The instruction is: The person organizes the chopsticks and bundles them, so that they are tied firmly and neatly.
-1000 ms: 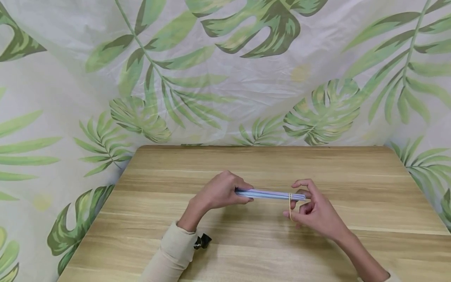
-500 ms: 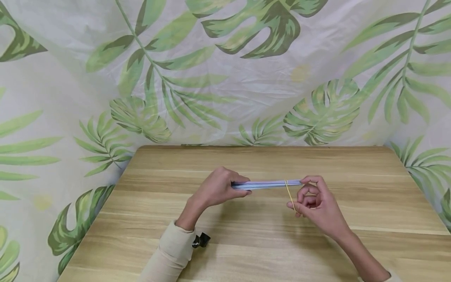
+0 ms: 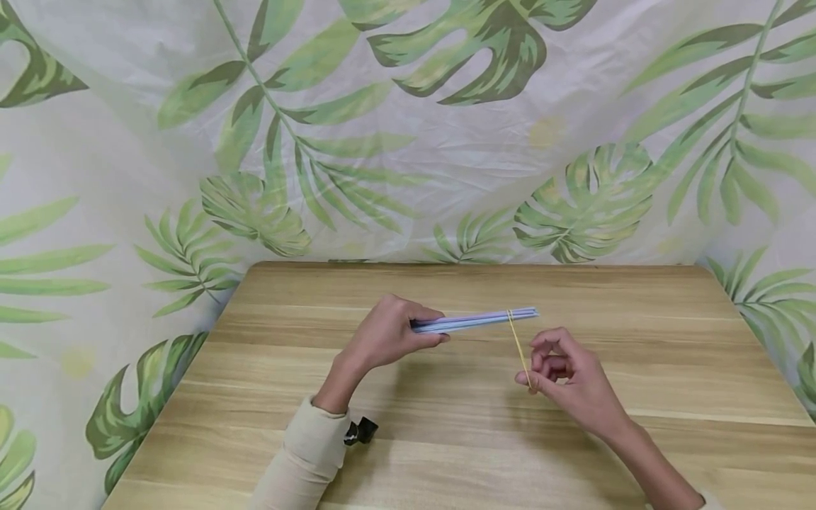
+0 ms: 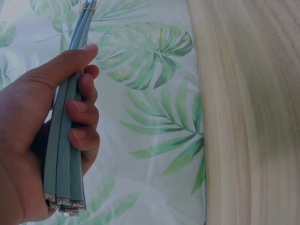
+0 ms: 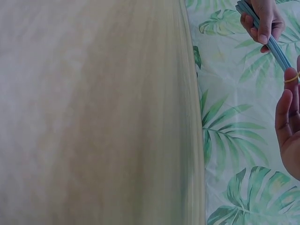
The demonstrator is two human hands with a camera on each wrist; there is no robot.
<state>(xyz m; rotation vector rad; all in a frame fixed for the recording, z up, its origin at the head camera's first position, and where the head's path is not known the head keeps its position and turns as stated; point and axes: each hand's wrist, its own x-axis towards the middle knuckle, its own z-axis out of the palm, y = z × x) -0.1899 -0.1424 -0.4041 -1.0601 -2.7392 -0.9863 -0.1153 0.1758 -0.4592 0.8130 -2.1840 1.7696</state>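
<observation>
Bundle (image 3: 474,321) lifted; rubber band (image 3: 518,346) stretched down to right hand (image 3: 567,379) fingers.

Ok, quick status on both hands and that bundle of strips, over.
Left hand grips strip bundle at one end, above table. Right hand pinches rubber band, stretched from the bundle's far end. Nothing in the way.

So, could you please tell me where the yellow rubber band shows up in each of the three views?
Head: the rubber band runs from the far end of the bundle of strips down to the right hand, right of centre.
Left wrist: a sliver at the top edge, round the bundle's tip.
Right wrist: far right edge, over a fingertip.
Shared landmark: the left hand gripping the bundle.
</observation>
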